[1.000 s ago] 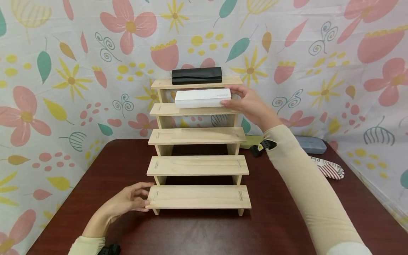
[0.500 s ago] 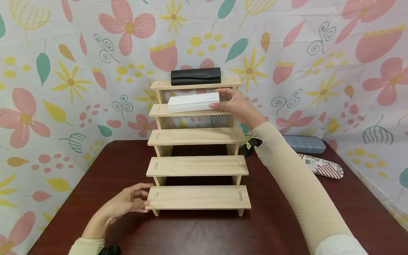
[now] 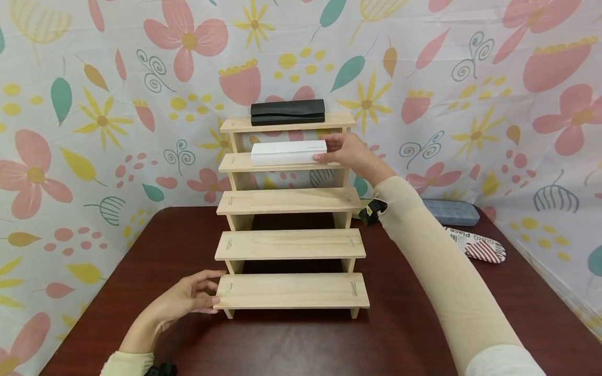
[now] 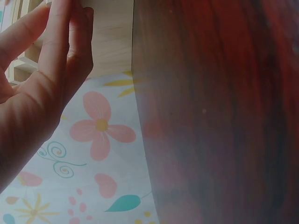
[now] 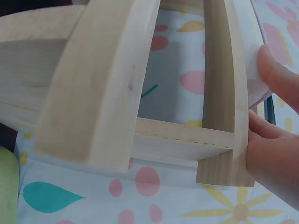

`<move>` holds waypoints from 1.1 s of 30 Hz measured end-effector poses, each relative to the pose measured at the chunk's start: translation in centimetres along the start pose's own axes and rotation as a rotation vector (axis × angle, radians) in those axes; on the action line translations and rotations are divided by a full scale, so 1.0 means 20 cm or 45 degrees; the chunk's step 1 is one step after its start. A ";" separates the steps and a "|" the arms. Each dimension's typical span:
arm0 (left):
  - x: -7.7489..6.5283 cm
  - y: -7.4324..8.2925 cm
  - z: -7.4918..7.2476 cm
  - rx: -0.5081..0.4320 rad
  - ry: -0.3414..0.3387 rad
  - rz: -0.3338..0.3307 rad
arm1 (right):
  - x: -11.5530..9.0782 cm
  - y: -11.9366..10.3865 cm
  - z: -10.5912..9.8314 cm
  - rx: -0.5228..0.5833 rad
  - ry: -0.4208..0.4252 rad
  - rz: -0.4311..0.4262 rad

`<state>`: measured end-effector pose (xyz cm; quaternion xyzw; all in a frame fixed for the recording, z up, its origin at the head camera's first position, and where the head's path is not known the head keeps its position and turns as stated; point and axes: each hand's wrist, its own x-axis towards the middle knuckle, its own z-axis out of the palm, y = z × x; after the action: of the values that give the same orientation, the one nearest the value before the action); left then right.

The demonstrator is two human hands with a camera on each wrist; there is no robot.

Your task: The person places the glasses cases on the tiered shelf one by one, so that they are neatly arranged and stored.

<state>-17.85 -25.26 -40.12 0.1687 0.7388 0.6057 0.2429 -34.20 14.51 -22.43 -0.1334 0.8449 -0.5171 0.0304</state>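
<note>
The left hand (image 3: pixel 185 300) rests low at the left end of the lowest step of the wooden stair-shaped shelf (image 3: pixel 291 243). Its fingers are nearly straight and only touch the edge of the board; they hold nothing. The shelf stands on the dark red tabletop (image 3: pixel 414 324).

The white case (image 3: pixel 288 152) lies on the second step from the top, far up and to the right of this hand. Its long axis runs left to right, along the step. The right hand (image 3: pixel 345 151) is much nearer: it is at the right end of the case, with the thumb above and the fingers on the end face, so it seems to pinch the case lightly.

A black case (image 3: pixel 287 112) lies on the top step. A grey case (image 3: pixel 451 212) and a striped pouch (image 3: pixel 482 247) lie on the tabletop at the right.

The right sleeve hides something dark and something yellowish behind the shelf; I cannot identify them. The right wrist view shows only fingertips against the wood and a bit of white, so the grip is not certain.
</note>
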 end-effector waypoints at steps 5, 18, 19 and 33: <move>0.00 0.00 0.00 -0.018 0.000 -0.004 | -0.01 0.00 -0.01 -0.026 -0.018 0.017; 0.00 0.01 0.00 0.001 0.011 -0.020 | -0.19 0.13 -0.18 0.099 0.102 -0.235; 0.00 0.01 0.00 0.000 0.011 -0.017 | -0.22 0.15 -0.20 0.110 0.110 -0.230; 0.00 0.01 0.00 -0.011 0.002 -0.012 | -0.48 0.49 -0.48 0.096 0.174 -0.062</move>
<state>-17.93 -25.29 -40.01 0.1637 0.7370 0.6080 0.2457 -28.77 29.51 -27.49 -0.1170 0.8215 -0.5570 -0.0351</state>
